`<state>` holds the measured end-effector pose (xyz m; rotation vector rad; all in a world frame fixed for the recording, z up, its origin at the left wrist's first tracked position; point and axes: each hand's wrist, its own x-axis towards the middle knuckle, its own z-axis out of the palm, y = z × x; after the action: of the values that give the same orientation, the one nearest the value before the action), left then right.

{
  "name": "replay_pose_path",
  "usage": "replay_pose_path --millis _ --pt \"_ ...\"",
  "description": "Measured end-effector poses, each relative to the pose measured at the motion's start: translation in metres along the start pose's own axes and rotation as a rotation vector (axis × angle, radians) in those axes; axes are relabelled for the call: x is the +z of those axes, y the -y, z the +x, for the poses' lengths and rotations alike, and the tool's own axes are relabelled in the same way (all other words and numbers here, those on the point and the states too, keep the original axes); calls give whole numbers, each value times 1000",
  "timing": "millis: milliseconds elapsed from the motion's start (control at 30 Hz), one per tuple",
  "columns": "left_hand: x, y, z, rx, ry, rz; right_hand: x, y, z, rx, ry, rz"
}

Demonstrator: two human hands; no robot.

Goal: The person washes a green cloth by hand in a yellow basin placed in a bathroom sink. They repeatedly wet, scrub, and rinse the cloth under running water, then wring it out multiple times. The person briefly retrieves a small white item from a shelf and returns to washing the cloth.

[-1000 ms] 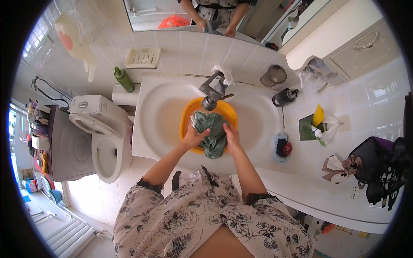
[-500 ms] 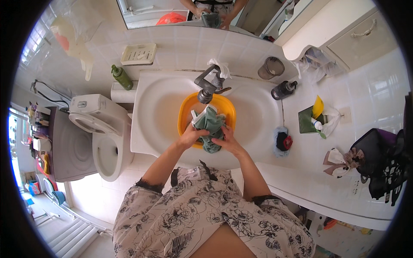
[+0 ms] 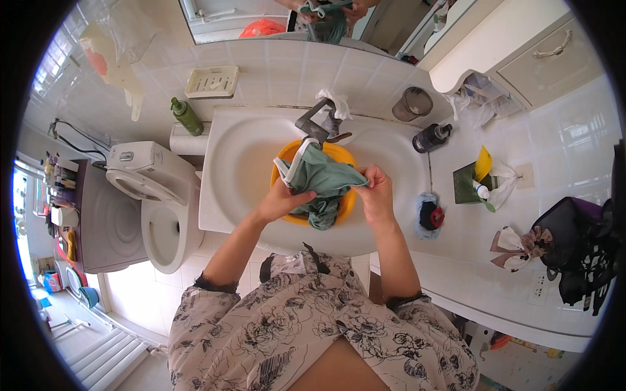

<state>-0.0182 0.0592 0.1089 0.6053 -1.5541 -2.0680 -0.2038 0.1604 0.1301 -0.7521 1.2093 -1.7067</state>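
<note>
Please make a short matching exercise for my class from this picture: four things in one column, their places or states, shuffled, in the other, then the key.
Column one
1. Green cloth
2. Basin
3. Black pump bottle
4. Soap dish

Column two
A. On the tiled wall, left of the faucet
B. Yellow, standing in the white sink
C. By the sink's edge, right of the faucet
D. Held by the left hand and the right hand

Right pairs
1-D, 2-B, 3-C, 4-A
</note>
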Motion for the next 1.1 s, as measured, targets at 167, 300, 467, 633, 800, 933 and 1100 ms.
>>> replay_pose_path --millis 167,300,467,633,800,933,1100 --pt "-29 8 5 -33 -78 148 -7 -3 8 -107 -120 151" --pt "-45 37 -2 41 -251 239 -32 -59 -4 -61 -128 -285" --pt "-49 47 -28 -33 -116 52 -20 -99 -44 49 196 -604" --pt "-52 67 -43 -132 -64 -312 -32 -143 -57 262 426 -657" --pt "-62 76 -45 -172 -342 -714 -64 -197 -59 417 166 -785" --pt "-72 71 -51 -269 -525 -769 -89 -227 -59 201 -101 -1062" --pt "-77 107 -67 -351 -618 -162 -99 -229 -27 334 -203 -839"
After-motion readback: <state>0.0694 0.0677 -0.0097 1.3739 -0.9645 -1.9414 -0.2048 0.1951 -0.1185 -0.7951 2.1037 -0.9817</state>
